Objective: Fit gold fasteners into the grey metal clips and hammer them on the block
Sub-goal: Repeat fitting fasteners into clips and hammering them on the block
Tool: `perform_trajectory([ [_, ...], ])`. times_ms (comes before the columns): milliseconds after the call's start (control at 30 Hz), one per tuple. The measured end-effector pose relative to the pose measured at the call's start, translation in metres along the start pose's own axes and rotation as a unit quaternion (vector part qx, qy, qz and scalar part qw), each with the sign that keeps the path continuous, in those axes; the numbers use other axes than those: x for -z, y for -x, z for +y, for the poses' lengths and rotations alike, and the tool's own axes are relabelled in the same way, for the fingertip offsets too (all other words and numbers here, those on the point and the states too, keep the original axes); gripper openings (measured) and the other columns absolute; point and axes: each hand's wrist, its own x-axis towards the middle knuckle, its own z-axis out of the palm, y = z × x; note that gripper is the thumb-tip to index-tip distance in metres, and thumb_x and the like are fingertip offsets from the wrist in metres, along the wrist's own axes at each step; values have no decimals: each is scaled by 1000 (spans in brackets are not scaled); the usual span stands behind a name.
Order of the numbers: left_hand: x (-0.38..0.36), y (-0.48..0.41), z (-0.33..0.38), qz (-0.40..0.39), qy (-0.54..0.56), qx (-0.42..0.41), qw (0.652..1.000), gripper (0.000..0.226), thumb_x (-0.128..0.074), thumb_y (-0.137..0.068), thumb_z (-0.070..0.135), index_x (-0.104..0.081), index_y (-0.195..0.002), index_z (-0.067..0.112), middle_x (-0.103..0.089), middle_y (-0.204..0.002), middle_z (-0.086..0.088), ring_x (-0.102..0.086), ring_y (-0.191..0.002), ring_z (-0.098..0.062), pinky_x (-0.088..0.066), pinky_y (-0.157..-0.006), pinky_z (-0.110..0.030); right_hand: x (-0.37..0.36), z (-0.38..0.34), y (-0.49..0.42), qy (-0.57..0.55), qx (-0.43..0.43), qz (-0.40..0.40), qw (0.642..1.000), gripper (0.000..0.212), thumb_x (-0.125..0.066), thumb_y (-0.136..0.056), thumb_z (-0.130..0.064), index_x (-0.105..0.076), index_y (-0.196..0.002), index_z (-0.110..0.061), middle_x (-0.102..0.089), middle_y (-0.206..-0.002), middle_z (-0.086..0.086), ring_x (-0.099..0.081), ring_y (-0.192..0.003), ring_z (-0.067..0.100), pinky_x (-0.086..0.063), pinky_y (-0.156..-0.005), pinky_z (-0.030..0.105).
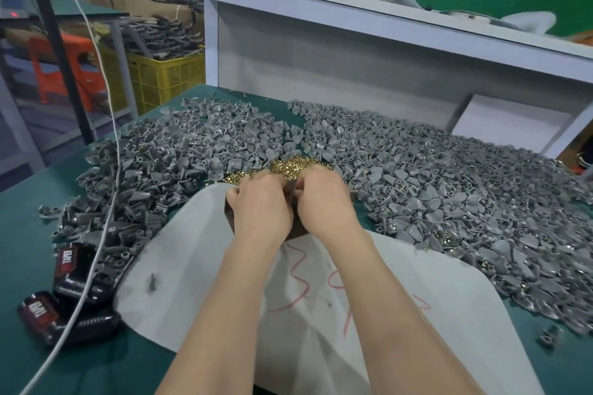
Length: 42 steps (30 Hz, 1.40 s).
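Head view gives me the green table (38, 202) first, heaped left and right with grey metal clips (449, 189). On it lies a white sheet (179, 266) with a red scrawl. The left hand (260, 205) and right hand (324, 202) meet over the dark block (229, 213) on that sheet, fingers curled toward each other. Their tips are hidden, so I cannot tell what either holds. Gold fasteners (295, 165) sit in a small pile just beyond the knuckles, touching the clips.
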Motion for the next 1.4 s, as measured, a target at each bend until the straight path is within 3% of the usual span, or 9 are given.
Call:
perform_trajectory([
  [300, 4, 2, 0, -8, 21, 3, 1000, 18, -55, -90, 20, -55, -73, 26, -56, -96, 3, -50, -105, -26, -27, -80, -34, 5, 8, -2, -68, -20, -44, 997, 11, -58, -91, -17, -67, -96, -12, -62, -102, 6, -58, -96, 23, -43, -76, 28],
  [367, 5, 3, 0, -10, 32, 11, 999, 15, -56, -90, 22, -60, -77, 28, -61, -100, 5, -51, -106, -25, -29, -83, -36, 10, 19, 5, -143, -45, -31, 988, 19, -58, -92, -21, -68, -107, -16, -60, -111, 2, -56, -100, 17, -45, -89, 30],
  [433, 5, 2, 0, -13, 33, 17, 999, 13, -57, -90, 22, -67, -85, 30, -63, -105, 6, -51, -108, -23, -29, -85, -36, 17, 39, 16, -161, -121, -9, 979, 28, -57, -92, -27, -61, -119, -20, -59, -116, -1, -58, -95, 13, -48, -80, 25],
  [533, 4, 1, 1, -13, 34, 19, 999, 14, -58, -91, 22, -69, -90, 31, -64, -106, 6, -51, -109, -23, -28, -85, -36, 20, 63, 33, -24, -211, -122, 970, 25, -58, -90, -38, -55, -101, -16, -60, -85, -4, -57, -70, 10, -41, -53, 22],
  [633, 3, 1, 0, -12, 40, 23, 999, 13, -58, -90, 22, -68, -88, 30, -65, -105, 6, -52, -108, -22, -29, -86, -36, 11, 66, 38, -2, -216, -189, 958, 26, -59, -89, -35, -53, -94, -10, -59, -88, 3, -59, -81, 24, -44, -66, 31],
  [933, 2, 1, -1, -7, 41, 23, 999, 12, -59, -91, 24, -69, -90, 30, -65, -105, 5, -51, -109, -23, -28, -85, -36, 21, 66, 37, -140, -242, -84, 956, 25, -58, -91, -29, -50, -101, -8, -65, -91, 9, -69, -75, 25, -54, -78, 43],
  [1067, 2, 1, 0, -7, 37, 25, 999, 13, -58, -90, 24, -70, -91, 29, -65, -105, 5, -50, -109, -23, -27, -84, -36, 38, 57, 39, -108, -173, 4, 979, 29, -53, -93, -39, -58, -107, -14, -66, -94, 7, -63, -86, 31, -48, -74, 35],
  [1267, 1, 1, 0, -4, 37, 32, 999, 13, -58, -89, 24, -70, -90, 28, -65, -102, 4, -50, -108, -23, -26, -83, -35, 54, 36, 52, -104, -65, 213, 969, 20, -55, -93, -38, -57, -111, -30, -49, -70, -12, -50, -66, 15, -37, -63, 28],
  [1400, 1, 1, 1, -7, 27, 24, 999, 14, -58, -90, 24, -71, -93, 27, -66, -104, 3, -50, -108, -25, -29, -83, -36, 38, 38, 45, -63, -103, 101, 988, 18, -50, -95, -35, -52, -111, -27, -51, -74, -8, -49, -67, 19, -37, -63, 30],
])
